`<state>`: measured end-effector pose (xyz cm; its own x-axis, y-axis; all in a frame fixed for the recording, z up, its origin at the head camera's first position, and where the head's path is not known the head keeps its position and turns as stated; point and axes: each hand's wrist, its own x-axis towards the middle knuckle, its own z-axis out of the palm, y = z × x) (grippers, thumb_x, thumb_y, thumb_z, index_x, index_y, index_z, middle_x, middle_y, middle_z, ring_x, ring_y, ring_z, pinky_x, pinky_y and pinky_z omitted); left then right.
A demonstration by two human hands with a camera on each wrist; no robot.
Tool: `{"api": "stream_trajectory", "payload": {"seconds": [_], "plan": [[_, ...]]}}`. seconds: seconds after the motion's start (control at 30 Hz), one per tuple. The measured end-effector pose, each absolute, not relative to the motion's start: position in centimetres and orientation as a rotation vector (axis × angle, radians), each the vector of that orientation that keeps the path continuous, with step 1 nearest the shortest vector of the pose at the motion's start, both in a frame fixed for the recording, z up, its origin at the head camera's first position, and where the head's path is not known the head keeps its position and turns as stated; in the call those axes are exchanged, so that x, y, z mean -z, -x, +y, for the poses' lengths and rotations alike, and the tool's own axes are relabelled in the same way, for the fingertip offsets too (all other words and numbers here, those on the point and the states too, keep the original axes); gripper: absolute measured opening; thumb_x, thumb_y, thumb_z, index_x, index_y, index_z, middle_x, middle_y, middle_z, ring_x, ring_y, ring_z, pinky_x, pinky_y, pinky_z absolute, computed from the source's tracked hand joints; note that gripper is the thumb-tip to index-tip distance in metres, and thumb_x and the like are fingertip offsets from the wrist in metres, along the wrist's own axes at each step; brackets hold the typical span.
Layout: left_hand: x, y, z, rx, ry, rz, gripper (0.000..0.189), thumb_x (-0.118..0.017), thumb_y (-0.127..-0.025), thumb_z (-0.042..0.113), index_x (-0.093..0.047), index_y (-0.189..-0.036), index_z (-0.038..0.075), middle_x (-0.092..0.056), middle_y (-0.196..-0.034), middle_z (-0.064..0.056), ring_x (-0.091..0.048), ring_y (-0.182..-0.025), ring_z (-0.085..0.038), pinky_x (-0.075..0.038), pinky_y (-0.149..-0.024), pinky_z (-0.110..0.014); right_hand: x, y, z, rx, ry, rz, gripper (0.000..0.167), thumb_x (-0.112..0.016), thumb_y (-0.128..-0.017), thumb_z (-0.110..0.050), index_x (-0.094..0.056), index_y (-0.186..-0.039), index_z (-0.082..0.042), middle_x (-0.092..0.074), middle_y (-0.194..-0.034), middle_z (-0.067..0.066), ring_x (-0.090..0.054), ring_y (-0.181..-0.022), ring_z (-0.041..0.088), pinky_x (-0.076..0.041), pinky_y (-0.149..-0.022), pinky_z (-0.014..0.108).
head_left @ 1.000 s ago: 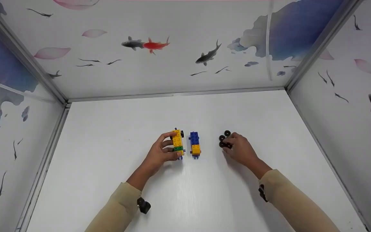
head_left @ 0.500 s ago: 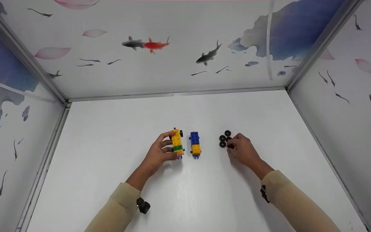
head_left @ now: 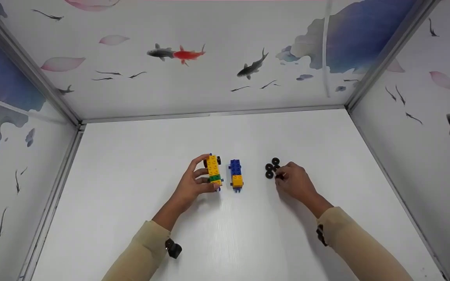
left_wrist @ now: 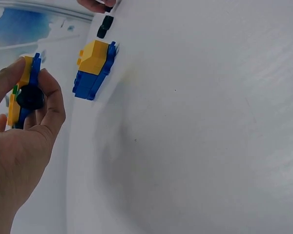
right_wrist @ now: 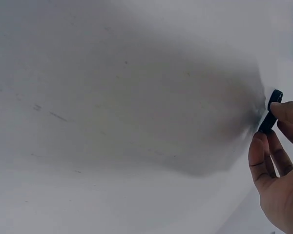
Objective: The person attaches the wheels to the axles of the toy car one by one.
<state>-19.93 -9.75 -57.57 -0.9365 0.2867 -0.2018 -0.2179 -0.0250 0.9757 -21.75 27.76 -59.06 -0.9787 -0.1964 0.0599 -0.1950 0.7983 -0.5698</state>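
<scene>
My left hand grips a toy block car, yellow with a green band and a blue base, between thumb and fingers. Black wheels sit at its far end, and one wheel faces the left wrist camera. Just right of it stands a second block car, blue and yellow, with axle stubs and no wheels on it. Farther right, several loose black wheels lie in a cluster. At their near right side, my right hand pinches a black wheel, partly hidden by the fingers.
Everything lies on a white tabletop. White panels printed with fish and petals enclose it at the back and both sides. Dark wrist devices sit at the sleeve cuffs.
The right hand has drawn slightly right and back from the cluster, bringing more loose wheels into sight. The left hand has tilted and shifted the gripped car a little left and away.
</scene>
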Motion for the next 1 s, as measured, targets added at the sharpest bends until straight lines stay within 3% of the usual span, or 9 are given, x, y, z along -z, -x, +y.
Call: {"api": "stream_trajectory", "payload": {"seconds": [0.23, 0.47, 0.6, 1.0], "plan": [[57.6, 20.0, -9.8, -2.011, -0.062, 1.915, 0.109, -0.093, -0.087, 0.004, -0.036, -0.171, 0.044, -0.057, -0.154, -0.017, -0.072, -0.124, -0.031, -0.066, -0.103, -0.039, 58.8, 21.7, 27.2, 1.011, 0.344, 2.976, 0.023, -0.082, -0.094, -0.001, -0.081, -0.117, 0.000, -0.071, -0.112, 0.016, -0.076, -0.102, 0.033, -0.066, -0.084, 0.044], [57.5, 19.9, -9.8, -2.022, -0.090, 1.879, 0.107, -0.091, -0.089, 0.005, -0.034, -0.173, 0.038, -0.057, -0.153, -0.019, -0.074, -0.123, -0.031, -0.067, -0.100, -0.040, 58.6, 21.9, 26.3, 1.073, 0.415, 2.916, 0.027, -0.081, -0.096, 0.001, -0.079, -0.122, 0.006, -0.068, -0.114, 0.019, -0.075, -0.104, 0.032, -0.067, -0.089, 0.043], [57.4, 19.8, -9.8, -2.007, -0.093, 1.888, 0.107, -0.091, -0.091, 0.007, -0.032, -0.174, 0.035, -0.057, -0.152, -0.018, -0.075, -0.121, -0.030, -0.068, -0.097, -0.040, 58.3, 21.8, 25.6, 1.063, 0.434, 2.876, 0.029, -0.082, -0.097, -0.003, -0.079, -0.125, 0.003, -0.068, -0.116, 0.018, -0.075, -0.102, 0.028, -0.066, -0.089, 0.042], [57.4, 19.7, -9.7, -2.019, -0.086, 1.868, 0.101, -0.091, -0.090, 0.005, -0.039, -0.168, 0.043, -0.059, -0.150, -0.018, -0.075, -0.121, -0.030, -0.068, -0.096, -0.038, 57.2, 21.6, 23.1, 1.067, 0.485, 2.832, 0.034, -0.082, -0.100, -0.006, -0.077, -0.133, -0.003, -0.071, -0.120, 0.012, -0.074, -0.102, 0.024, -0.067, -0.093, 0.042]]}}
